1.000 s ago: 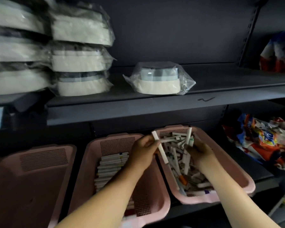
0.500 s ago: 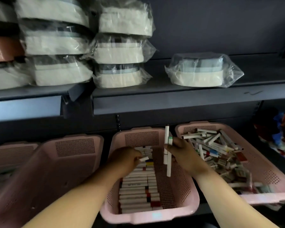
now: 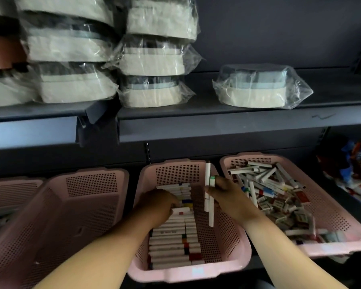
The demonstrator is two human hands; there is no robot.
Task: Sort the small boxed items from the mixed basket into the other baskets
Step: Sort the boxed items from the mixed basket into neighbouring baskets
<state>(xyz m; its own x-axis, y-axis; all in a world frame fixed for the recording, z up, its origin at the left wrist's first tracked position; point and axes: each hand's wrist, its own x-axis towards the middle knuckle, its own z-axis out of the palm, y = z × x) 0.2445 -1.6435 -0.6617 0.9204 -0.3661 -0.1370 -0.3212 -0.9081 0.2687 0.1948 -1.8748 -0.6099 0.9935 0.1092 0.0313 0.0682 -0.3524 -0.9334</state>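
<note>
Your left hand [image 3: 158,203] has dropped onto the row [image 3: 173,243] in the middle basket [image 3: 188,275] since half a second ago. The white box [image 3: 180,211] it carried now lies flat across that row at your fingertips. The dim light hides whether you still pinch it or have let it go.

Your right hand [image 3: 229,199] has come across from the mixed basket [image 3: 342,246]. It now hangs over the right side of the middle basket, fingers and thumb wrapped round the middle of a bunch of slim boxes [image 3: 208,184].

The bunch sits just right of your left hand, its long axis pointing away from you toward the basket's back wall. The packed boxes lie crosswise, left to right. To join them the bunch likely needs a quarter turn, and your left hand is the nearer one to the row.

The middle basket holds one neat column of boxes laid side by side, with coloured ends toward the right. The mixed basket, on your right, holds a loose heap [image 3: 279,195] of long and short boxes pointing every way.

Another pink basket [image 3: 56,215] stands to the left. Above, a dark shelf [image 3: 217,126] carries plastic-wrapped packs [image 3: 256,88].
</note>
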